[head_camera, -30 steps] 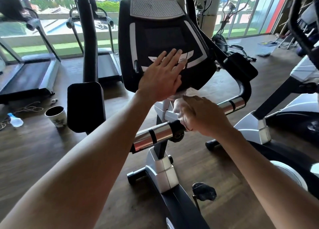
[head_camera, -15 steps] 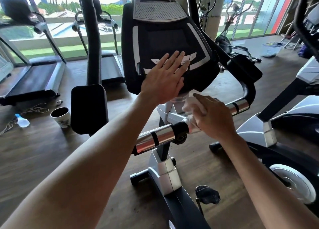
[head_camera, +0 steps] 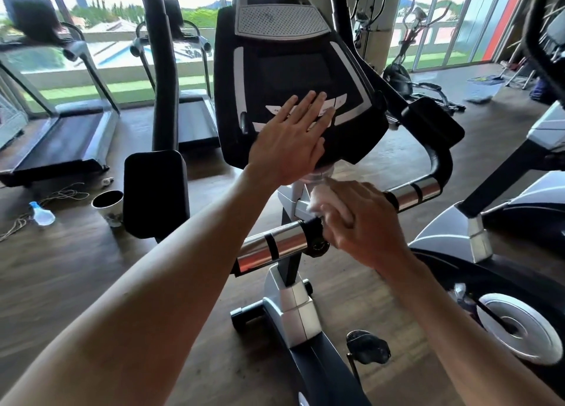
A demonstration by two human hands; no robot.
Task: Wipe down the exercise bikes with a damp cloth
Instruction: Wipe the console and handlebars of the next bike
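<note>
Two hands at work on one exercise bike (head_camera: 293,310). Left hand (head_camera: 289,142) lies flat, fingers straight and together, palm pressed on the lower face of the black console (head_camera: 293,66), fingertips over the row of pale buttons. It holds nothing. Right hand (head_camera: 363,225) is curled around a bunched white cloth (head_camera: 321,200), knuckles up, pressing the cloth against the grey stem just under the console, where the handlebar crosses. Only a corner of the cloth shows past the fingers.

Chrome handlebar grip (head_camera: 275,246) sticks out to the left of the right hand, touching or nearly touching it; a second chrome section (head_camera: 419,193) runs out to the right and curves up into a black padded bar. Grey frame post drops from the stem to the wooden floor (head_camera: 76,268). A black pedal (head_camera: 367,349) sits low, right of the frame.

Left on the floor: a dark-lined cup (head_camera: 108,205) beside a black arm pad, then a small clear spray bottle (head_camera: 41,216) with a blue top, lying near a loose cord. Two treadmills (head_camera: 61,142) stand behind, facing tall windows. A second bike's white flywheel (head_camera: 519,326) at lower right.
</note>
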